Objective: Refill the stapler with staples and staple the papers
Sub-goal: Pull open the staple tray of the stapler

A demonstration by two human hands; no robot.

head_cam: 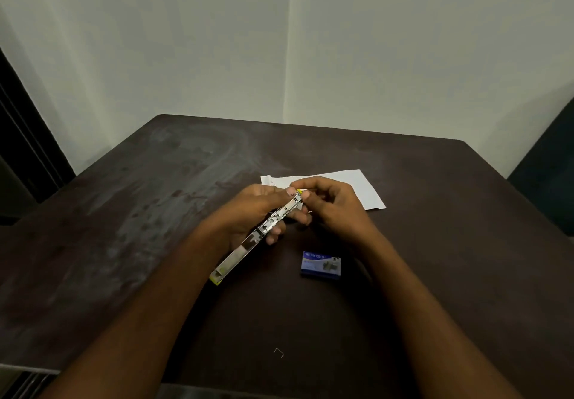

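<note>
Refill step, I judge. Left hand (248, 209) grips opened stapler (264, 230) above table (124, 212); right hand (326, 206) pinches its far tip. Next: staples from box (321, 265). Papers (357, 187) wait behind.

We see two bare forearms entering from the lower edge of the head view, no sleeves, no watch straps, no bracelets on either wrist. Our left hand (248, 209) shows a short, pale thumbnail near its top edge; our right hand (332, 209) wears no rings that we can make out. The fingers (276, 237) are ungloved, nails trimmed short. Dim light blurs finer detail on both arms.
</note>
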